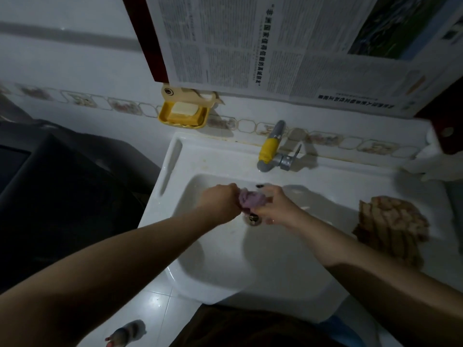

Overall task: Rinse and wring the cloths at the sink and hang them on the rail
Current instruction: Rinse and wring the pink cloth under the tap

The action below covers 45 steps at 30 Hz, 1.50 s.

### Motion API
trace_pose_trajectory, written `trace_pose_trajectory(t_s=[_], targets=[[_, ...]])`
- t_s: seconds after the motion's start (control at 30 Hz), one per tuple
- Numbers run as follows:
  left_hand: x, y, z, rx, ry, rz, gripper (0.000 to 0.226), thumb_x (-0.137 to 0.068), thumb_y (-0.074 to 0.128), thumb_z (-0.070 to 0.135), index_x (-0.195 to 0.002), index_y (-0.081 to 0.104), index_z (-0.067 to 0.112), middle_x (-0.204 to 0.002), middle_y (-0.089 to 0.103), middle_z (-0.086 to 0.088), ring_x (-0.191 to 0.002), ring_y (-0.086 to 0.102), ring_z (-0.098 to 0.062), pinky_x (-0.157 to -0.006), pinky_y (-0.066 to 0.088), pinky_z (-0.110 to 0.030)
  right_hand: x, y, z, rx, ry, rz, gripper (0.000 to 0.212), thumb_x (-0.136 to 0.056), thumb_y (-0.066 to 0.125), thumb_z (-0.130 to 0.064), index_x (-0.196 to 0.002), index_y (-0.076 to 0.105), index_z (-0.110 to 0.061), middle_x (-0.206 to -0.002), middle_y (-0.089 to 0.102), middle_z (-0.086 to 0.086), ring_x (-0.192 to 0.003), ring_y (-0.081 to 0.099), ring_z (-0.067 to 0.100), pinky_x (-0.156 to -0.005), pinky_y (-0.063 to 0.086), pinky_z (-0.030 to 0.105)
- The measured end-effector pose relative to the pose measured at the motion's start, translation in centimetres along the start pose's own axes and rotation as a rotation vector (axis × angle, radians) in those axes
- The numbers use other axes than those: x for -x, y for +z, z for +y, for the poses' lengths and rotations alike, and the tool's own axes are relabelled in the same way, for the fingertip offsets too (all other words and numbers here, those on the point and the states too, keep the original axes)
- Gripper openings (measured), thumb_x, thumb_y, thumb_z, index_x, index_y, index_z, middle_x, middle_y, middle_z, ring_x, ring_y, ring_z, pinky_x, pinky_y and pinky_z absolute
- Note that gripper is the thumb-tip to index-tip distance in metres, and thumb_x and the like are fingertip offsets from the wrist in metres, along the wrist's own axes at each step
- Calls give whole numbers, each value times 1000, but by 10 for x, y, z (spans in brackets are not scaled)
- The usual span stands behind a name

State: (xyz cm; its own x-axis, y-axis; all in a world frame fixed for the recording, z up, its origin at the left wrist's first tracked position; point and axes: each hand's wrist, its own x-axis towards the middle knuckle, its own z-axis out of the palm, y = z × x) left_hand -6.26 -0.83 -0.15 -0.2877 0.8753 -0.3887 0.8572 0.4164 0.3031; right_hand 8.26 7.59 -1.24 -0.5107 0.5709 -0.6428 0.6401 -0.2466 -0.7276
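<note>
A small purple cloth (pixel 251 199) is bunched between both hands over the white sink (pixel 250 261), just above the drain (pixel 253 218). My left hand (pixel 219 200) grips its left end and my right hand (pixel 274 205) grips its right end. A brown checked cloth (pixel 390 226) lies crumpled on the sink's right ledge. The tap (pixel 271 149), with a yellow sleeve, sticks out of the wall above the basin; I see no water stream. No rail is in view.
A yellow soap dish (pixel 184 113) with a soap bar hangs on the tiled wall. Newspaper (pixel 288 46) covers a frame above the sink. A dark appliance (pixel 62 186) stands to the left. A bottle (pixel 126 333) lies on the floor tiles.
</note>
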Motion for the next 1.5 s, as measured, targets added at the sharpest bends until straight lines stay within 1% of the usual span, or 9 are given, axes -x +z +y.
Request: trace_pose_trajectory(t_s=[0.13,0.23,0.37,0.53,0.67,0.93,1.13,1.33,1.5], targets=[[-3,-4,6,963,-436,-420,15,-82,63,15,-88,67,2,-59,58,1,-37,40,-8,-39,31,-13,22,15,26,693,-579,225,95,-79,70,-18,-151,8,-30,-158,4,6,-146,9,30,-112,25,35],[6,-15,6,1286,-345,-803,19,-94,53,19,-78,58,10,-59,60,3,-36,48,-2,-35,38,-11,22,21,30,1059,-871,364,103,-72,71,-43,-150,4,-28,-157,9,14,-140,19,43,-110,29,51],[13,-23,-1,1316,-165,-1064,9,-88,52,18,-82,54,11,-61,59,3,-36,47,-1,-35,31,-10,11,9,4,1121,-1057,583,80,-77,54,-31,-146,20,-11,-123,47,18,-97,48,31,-73,52,37],[16,-31,0,726,-32,-752,11,-81,59,11,-85,50,16,-62,45,-1,-46,33,-10,-43,24,-21,9,6,-9,1375,-913,409,52,-49,82,-9,-96,61,-2,-71,61,12,-62,61,30,-41,39,27],[14,-17,0,52,102,-203,41,-83,62,15,-119,42,15,-90,61,-9,-80,61,-28,-66,50,-36,23,13,-27,1211,-588,145,23,-95,48,-22,-105,55,-3,-97,63,16,-87,62,34,-62,35,30],[-16,-41,-25,-416,858,503,28,-89,46,34,-90,63,13,-60,63,-5,-44,59,-29,-42,37,-25,34,23,-48,132,-107,-71,27,-76,66,-22,-63,43,-17,-52,44,2,-46,39,18,-46,29,26],[-20,-63,-21,-351,1058,667,35,-93,49,38,-74,61,11,-54,56,-2,-39,52,-24,-39,35,-21,44,25,-51,-436,218,-428,39,-84,50,-12,-51,34,-23,-44,25,-7,-31,17,4,-33,7,15],[-5,-40,-32,-497,1133,608,29,-93,47,23,-120,47,13,-99,63,-10,-54,57,-23,-36,42,-28,34,-7,-43,-548,342,-852,36,-64,80,-20,-80,48,-15,-60,44,-4,-34,33,0,-27,19,10],[16,-22,-23,-261,342,130,29,-91,46,40,-106,48,15,-103,65,-9,-86,64,-35,-67,46,-33,36,-8,-31,-431,107,-367,60,-82,65,-2,-128,37,-28,-95,59,14,-57,50,10,-41,38,17]])
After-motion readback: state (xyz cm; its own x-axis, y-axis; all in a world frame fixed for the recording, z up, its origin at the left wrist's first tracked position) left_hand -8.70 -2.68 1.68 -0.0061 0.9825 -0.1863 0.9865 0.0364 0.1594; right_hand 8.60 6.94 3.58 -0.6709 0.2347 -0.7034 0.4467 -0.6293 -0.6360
